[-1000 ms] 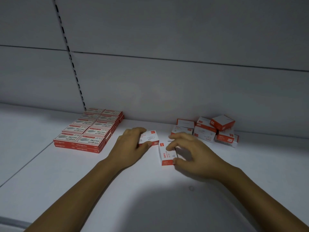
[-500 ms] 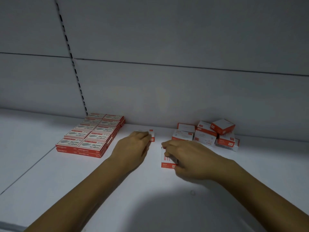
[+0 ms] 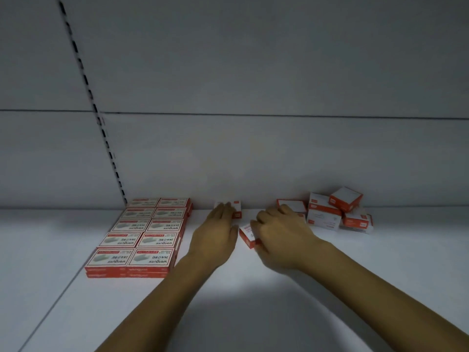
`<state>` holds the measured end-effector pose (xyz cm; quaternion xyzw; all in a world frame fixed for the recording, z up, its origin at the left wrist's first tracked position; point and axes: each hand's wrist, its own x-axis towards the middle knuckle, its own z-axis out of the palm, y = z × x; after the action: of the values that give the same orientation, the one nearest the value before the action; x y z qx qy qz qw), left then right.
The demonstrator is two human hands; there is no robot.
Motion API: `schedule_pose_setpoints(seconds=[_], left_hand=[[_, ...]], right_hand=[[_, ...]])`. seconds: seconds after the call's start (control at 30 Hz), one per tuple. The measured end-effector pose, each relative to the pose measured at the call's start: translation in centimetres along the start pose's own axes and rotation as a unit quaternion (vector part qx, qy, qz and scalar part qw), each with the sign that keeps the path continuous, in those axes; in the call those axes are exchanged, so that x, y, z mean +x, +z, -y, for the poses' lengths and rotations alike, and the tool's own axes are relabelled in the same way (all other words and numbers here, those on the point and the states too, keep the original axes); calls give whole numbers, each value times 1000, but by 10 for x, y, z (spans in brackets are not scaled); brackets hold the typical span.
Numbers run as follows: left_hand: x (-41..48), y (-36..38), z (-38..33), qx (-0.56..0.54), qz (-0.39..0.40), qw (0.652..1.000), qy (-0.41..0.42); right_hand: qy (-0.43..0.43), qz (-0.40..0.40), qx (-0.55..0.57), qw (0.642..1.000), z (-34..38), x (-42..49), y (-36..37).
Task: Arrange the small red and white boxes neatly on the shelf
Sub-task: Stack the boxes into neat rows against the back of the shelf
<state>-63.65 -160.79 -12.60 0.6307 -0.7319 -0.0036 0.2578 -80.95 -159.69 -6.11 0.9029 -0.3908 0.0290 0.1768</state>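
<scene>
My left hand (image 3: 215, 232) reaches to the back of the white shelf (image 3: 253, 313), its straight fingers resting on a small red and white box (image 3: 236, 207) that lies against the back wall. Just right of it, my right hand (image 3: 281, 232) curls round a second small box (image 3: 246, 237) and holds it tilted on the shelf. Most of that box is hidden under my fingers. A loose pile of several more small red and white boxes (image 3: 335, 212) lies at the back right, some leaning on each other.
Several larger flat red and white boxes (image 3: 142, 235) lie in two neat stacked columns at the left, next to my left wrist. The grey back wall (image 3: 253, 161) closes the shelf behind. A slotted upright (image 3: 101, 123) runs up the wall at the left.
My left hand pushed its small box from mid-shelf back to the wall and its fingers straightened. My right hand closed round the other box and moved it back a little.
</scene>
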Motion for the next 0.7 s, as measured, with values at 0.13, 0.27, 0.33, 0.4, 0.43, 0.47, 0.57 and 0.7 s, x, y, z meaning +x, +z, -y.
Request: schedule_pose_setpoints(seconds=[0.13, 0.27, 0.33, 0.4, 0.43, 0.47, 0.57, 0.7], left_hand=[[-3, -2, 1, 40, -20, 999, -13], [-4, -1, 2, 1, -14, 1000, -15], [-4, 0, 3, -1, -9, 1000, 2], [-3, -1, 3, -2, -1, 1000, 16], [-2, -1, 4, -2, 0, 1000, 18], [-2, -1, 4, 0, 1, 1000, 19], [-2, -3, 4, 35, -12, 999, 29], [-2, -9, -1, 45, -47, 997, 44]], right_hand=[[49, 0, -65, 997, 0, 27, 10], [83, 24, -57, 995, -3, 52, 11], [105, 45, -60, 992, -9, 60, 20], [125, 62, -52, 989, -15, 64, 26], [128, 61, -46, 989, -16, 65, 29], [130, 52, -38, 989, -17, 65, 29], [125, -22, -25, 992, -18, 52, 28], [126, -112, 38, 985, -18, 12, 21]])
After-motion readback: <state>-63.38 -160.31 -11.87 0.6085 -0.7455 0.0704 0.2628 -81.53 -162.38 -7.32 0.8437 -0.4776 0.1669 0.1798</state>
